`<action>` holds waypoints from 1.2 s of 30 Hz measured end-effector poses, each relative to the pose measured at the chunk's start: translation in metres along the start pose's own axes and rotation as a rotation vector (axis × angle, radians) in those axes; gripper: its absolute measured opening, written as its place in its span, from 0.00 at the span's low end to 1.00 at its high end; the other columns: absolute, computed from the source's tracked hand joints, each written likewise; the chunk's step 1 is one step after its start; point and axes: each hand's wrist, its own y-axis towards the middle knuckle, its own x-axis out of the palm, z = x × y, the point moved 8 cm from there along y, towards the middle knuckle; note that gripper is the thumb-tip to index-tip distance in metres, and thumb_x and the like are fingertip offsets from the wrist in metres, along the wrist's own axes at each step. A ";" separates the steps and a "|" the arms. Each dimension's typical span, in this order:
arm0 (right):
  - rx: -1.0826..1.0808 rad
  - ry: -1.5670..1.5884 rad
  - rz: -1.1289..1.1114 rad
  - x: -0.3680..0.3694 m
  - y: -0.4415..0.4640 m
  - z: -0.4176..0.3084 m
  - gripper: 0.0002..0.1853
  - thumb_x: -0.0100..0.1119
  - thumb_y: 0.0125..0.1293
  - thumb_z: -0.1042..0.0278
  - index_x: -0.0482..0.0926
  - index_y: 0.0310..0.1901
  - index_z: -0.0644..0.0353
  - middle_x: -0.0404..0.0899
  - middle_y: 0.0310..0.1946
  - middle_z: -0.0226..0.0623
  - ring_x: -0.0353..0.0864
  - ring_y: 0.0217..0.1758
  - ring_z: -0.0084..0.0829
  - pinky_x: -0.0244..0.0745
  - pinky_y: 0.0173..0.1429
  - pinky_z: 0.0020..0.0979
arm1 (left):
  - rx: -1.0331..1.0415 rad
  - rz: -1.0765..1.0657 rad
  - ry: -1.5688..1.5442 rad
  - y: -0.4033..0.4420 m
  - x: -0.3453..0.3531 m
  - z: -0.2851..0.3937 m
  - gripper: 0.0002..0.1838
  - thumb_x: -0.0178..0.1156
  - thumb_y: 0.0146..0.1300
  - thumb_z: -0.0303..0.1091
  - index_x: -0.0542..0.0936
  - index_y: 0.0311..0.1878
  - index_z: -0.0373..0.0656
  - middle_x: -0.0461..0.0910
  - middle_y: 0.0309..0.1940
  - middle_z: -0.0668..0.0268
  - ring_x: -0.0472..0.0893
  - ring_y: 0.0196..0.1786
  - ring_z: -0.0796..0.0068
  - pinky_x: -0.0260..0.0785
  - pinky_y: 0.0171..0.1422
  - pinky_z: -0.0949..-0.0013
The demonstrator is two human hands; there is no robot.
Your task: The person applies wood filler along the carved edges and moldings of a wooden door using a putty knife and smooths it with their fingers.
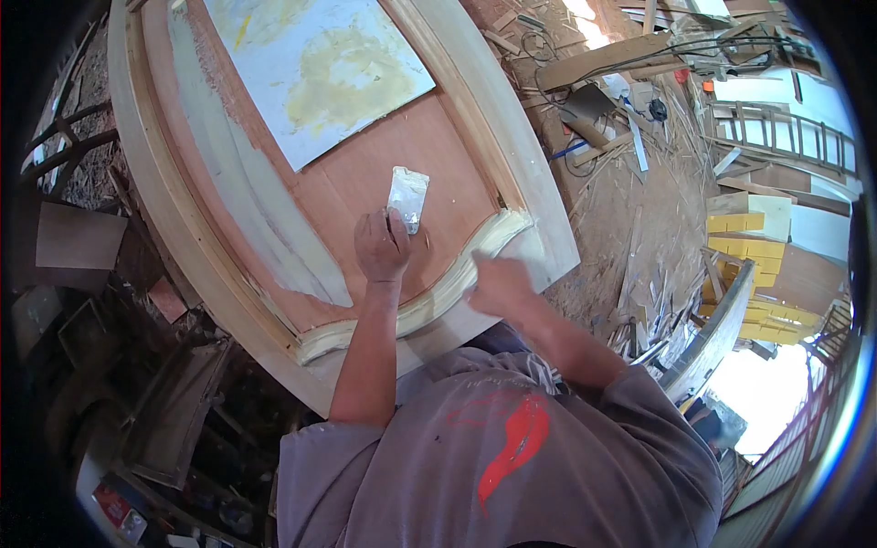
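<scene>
Two hands are at work over one framed wooden panel (541,187), and both are mine. My left hand (384,248) is closed around one flat, whitish putty scraper (408,192), its blade pointing away from me; thumb and fingers pinch its near end. That scraper sits over the reddish-brown inner board (352,187), toward the panel's near edge; I cannot tell whether the blade touches the board. My right hand (504,285) is at the panel's near right corner, fingers curled, by the right end of one curved cream moulding (425,301) that runs along the near edge. Blur covers those fingers, so I cannot tell whether they grip anything or touch the moulding.

One white sheet (347,78), smeared with yellowish paste, lies on the inner board, farther from me than the scraper, its right-hand corner close to the right side moulding. One long pale strip (219,146) runs down the board's left side to the curved moulding, just beside the sheet's lower left corner.

Beyond the panel's right edge, one broad plank (603,62) and many wood scraps lie on the floor (598,247); several yellow pieces (735,222) stand farther right, too overlapped to count.
</scene>
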 end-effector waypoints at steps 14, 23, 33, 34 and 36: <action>0.250 -0.148 0.036 -0.034 0.029 0.067 0.30 0.74 0.59 0.51 0.81 0.55 0.67 0.91 0.40 0.53 0.92 0.47 0.52 0.86 0.53 0.49 | -0.015 -0.028 0.020 0.001 -0.003 0.005 0.12 0.57 0.78 0.34 0.80 0.42 0.33 0.81 0.33 0.50 0.81 0.38 0.45 0.73 0.44 0.46; 0.168 -0.181 -0.031 -0.015 0.023 0.034 0.31 0.72 0.59 0.53 0.82 0.56 0.70 0.91 0.39 0.50 0.93 0.45 0.48 0.87 0.49 0.46 | -0.031 -0.038 0.015 0.000 -0.001 0.002 0.12 0.57 0.78 0.34 0.80 0.42 0.34 0.81 0.33 0.50 0.80 0.37 0.45 0.72 0.43 0.46; 0.000 -0.132 -0.103 0.039 -0.005 -0.016 0.46 0.72 0.55 0.57 0.70 0.71 0.81 0.90 0.34 0.51 0.92 0.39 0.49 0.85 0.44 0.47 | -0.015 -0.029 -0.019 0.002 -0.004 0.005 0.12 0.56 0.78 0.33 0.80 0.41 0.34 0.80 0.32 0.50 0.80 0.36 0.46 0.72 0.44 0.47; -0.008 -0.115 -0.101 0.044 -0.010 -0.020 0.48 0.71 0.54 0.58 0.68 0.72 0.83 0.89 0.33 0.52 0.91 0.38 0.50 0.85 0.45 0.48 | -0.017 -0.027 -0.022 0.003 -0.004 0.005 0.12 0.56 0.78 0.33 0.80 0.41 0.34 0.80 0.32 0.50 0.80 0.37 0.46 0.72 0.44 0.47; -0.035 -0.072 -0.157 0.048 -0.020 -0.031 0.47 0.70 0.56 0.56 0.69 0.73 0.79 0.89 0.36 0.55 0.91 0.42 0.52 0.85 0.49 0.49 | -0.020 -0.030 -0.026 0.002 -0.003 0.005 0.12 0.56 0.78 0.33 0.80 0.41 0.34 0.80 0.32 0.49 0.80 0.37 0.45 0.72 0.44 0.47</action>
